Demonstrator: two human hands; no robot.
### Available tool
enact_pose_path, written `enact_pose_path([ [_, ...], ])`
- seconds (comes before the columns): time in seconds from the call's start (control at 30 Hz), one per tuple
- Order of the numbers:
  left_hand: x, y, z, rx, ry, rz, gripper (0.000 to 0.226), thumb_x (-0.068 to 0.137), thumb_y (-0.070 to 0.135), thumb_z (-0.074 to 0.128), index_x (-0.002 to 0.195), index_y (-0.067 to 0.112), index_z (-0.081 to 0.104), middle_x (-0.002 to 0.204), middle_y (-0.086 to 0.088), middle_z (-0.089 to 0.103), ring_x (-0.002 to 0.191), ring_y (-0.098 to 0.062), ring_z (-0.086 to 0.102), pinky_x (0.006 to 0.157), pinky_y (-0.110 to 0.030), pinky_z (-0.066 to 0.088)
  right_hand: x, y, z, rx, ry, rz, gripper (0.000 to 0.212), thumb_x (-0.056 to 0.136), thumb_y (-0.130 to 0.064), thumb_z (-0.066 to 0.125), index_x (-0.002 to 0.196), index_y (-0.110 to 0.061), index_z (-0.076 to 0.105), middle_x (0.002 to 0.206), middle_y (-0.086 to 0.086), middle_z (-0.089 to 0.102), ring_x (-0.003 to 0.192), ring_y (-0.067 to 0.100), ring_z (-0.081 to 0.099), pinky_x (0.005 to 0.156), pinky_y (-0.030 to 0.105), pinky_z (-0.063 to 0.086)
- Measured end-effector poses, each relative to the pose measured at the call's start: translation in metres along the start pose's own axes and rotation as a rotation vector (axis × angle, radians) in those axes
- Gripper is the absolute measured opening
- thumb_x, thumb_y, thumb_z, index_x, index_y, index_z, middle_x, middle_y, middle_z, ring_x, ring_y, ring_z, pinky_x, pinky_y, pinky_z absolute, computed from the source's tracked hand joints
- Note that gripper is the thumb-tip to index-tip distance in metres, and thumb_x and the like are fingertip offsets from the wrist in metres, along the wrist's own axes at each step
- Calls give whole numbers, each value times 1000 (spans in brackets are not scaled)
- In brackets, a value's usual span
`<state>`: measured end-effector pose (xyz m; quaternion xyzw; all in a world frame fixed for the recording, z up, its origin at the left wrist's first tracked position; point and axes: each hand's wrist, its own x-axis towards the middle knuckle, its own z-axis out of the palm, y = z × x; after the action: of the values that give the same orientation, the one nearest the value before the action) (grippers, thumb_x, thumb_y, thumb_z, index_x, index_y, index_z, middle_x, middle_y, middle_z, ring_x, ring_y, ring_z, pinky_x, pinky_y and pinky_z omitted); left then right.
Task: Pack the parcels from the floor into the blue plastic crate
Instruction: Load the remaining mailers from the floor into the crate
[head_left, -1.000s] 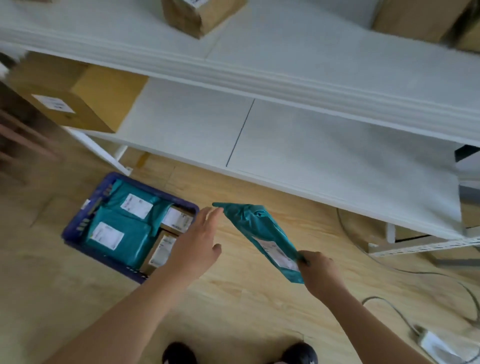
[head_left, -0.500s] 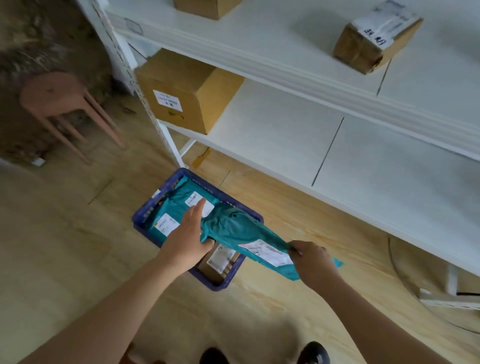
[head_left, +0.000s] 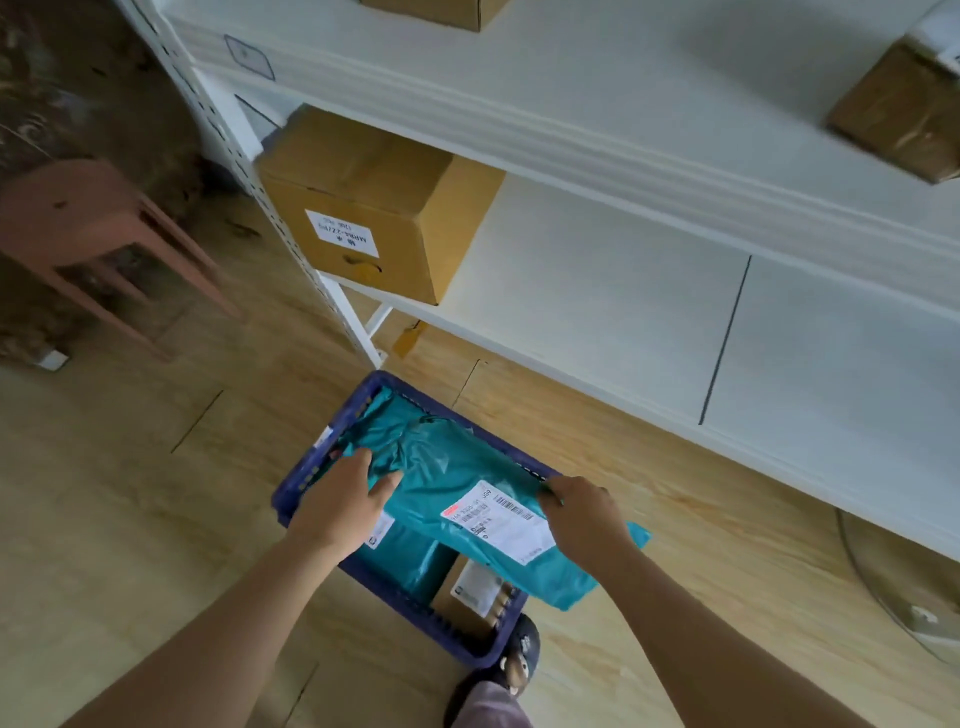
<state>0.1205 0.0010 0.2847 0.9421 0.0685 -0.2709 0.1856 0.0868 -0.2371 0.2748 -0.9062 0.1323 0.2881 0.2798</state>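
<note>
Head view, teal parcel (head_left: 457, 467) between left hand (head_left: 337, 504), right hand (head_left: 587, 519), over crate (head_left: 304, 480)

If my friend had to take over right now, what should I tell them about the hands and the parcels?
Left hand: holds the left end of the teal parcel, above the blue crate.
Right hand: grips the parcel's right edge; that end sticks out past the crate's rim.
Done: other teal parcels and a small cardboard box lie in the crate.
Left: lower this parcel in and let go. No other parcel shows on the floor in this view.
</note>
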Motion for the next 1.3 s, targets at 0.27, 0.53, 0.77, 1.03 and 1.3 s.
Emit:
enact_pose_path([
  [0.27,98,-43,-2,-3,46,-118,29,98,29,45,106,3,53,92,-13,61,75,-27,56,66,-35,42,83,-32,41,30,-113,73,28,97,-24,41,108,-10,63,109,11,64,103,29,59,75,27,39],
  [0.53,170,-124,24,105,-66,-216,43,99,32,41,133,6,47,131,-17,55,114,-34,55,89,-38,45,135,-34,129,112,-224,213,33,95,-24,40,121,-26,59,122,0,61,76,14,58,51,18,40],
  [0.77,239,-200,74,242,-241,-188,43,102,32,36,132,4,46,129,-14,55,110,-28,59,82,-32,46,171,-46,236,271,-196,430,32,90,-19,45,118,-25,60,114,6,64,83,20,62,77,32,55],
  [1.03,254,-239,99,810,-169,270,84,77,30,74,146,15,29,112,-10,57,73,-22,63,47,-28,47,168,-66,309,91,-262,366,70,89,-7,45,147,-36,20,156,1,12,131,26,37,91,34,48],
  [1.3,286,-208,137,847,-235,580,104,78,48,69,150,32,-5,129,-9,41,100,-21,57,68,-29,48,199,-55,340,-46,-331,270,90,90,-15,54,146,-48,-9,156,-2,-25,140,34,19,97,37,46],
])
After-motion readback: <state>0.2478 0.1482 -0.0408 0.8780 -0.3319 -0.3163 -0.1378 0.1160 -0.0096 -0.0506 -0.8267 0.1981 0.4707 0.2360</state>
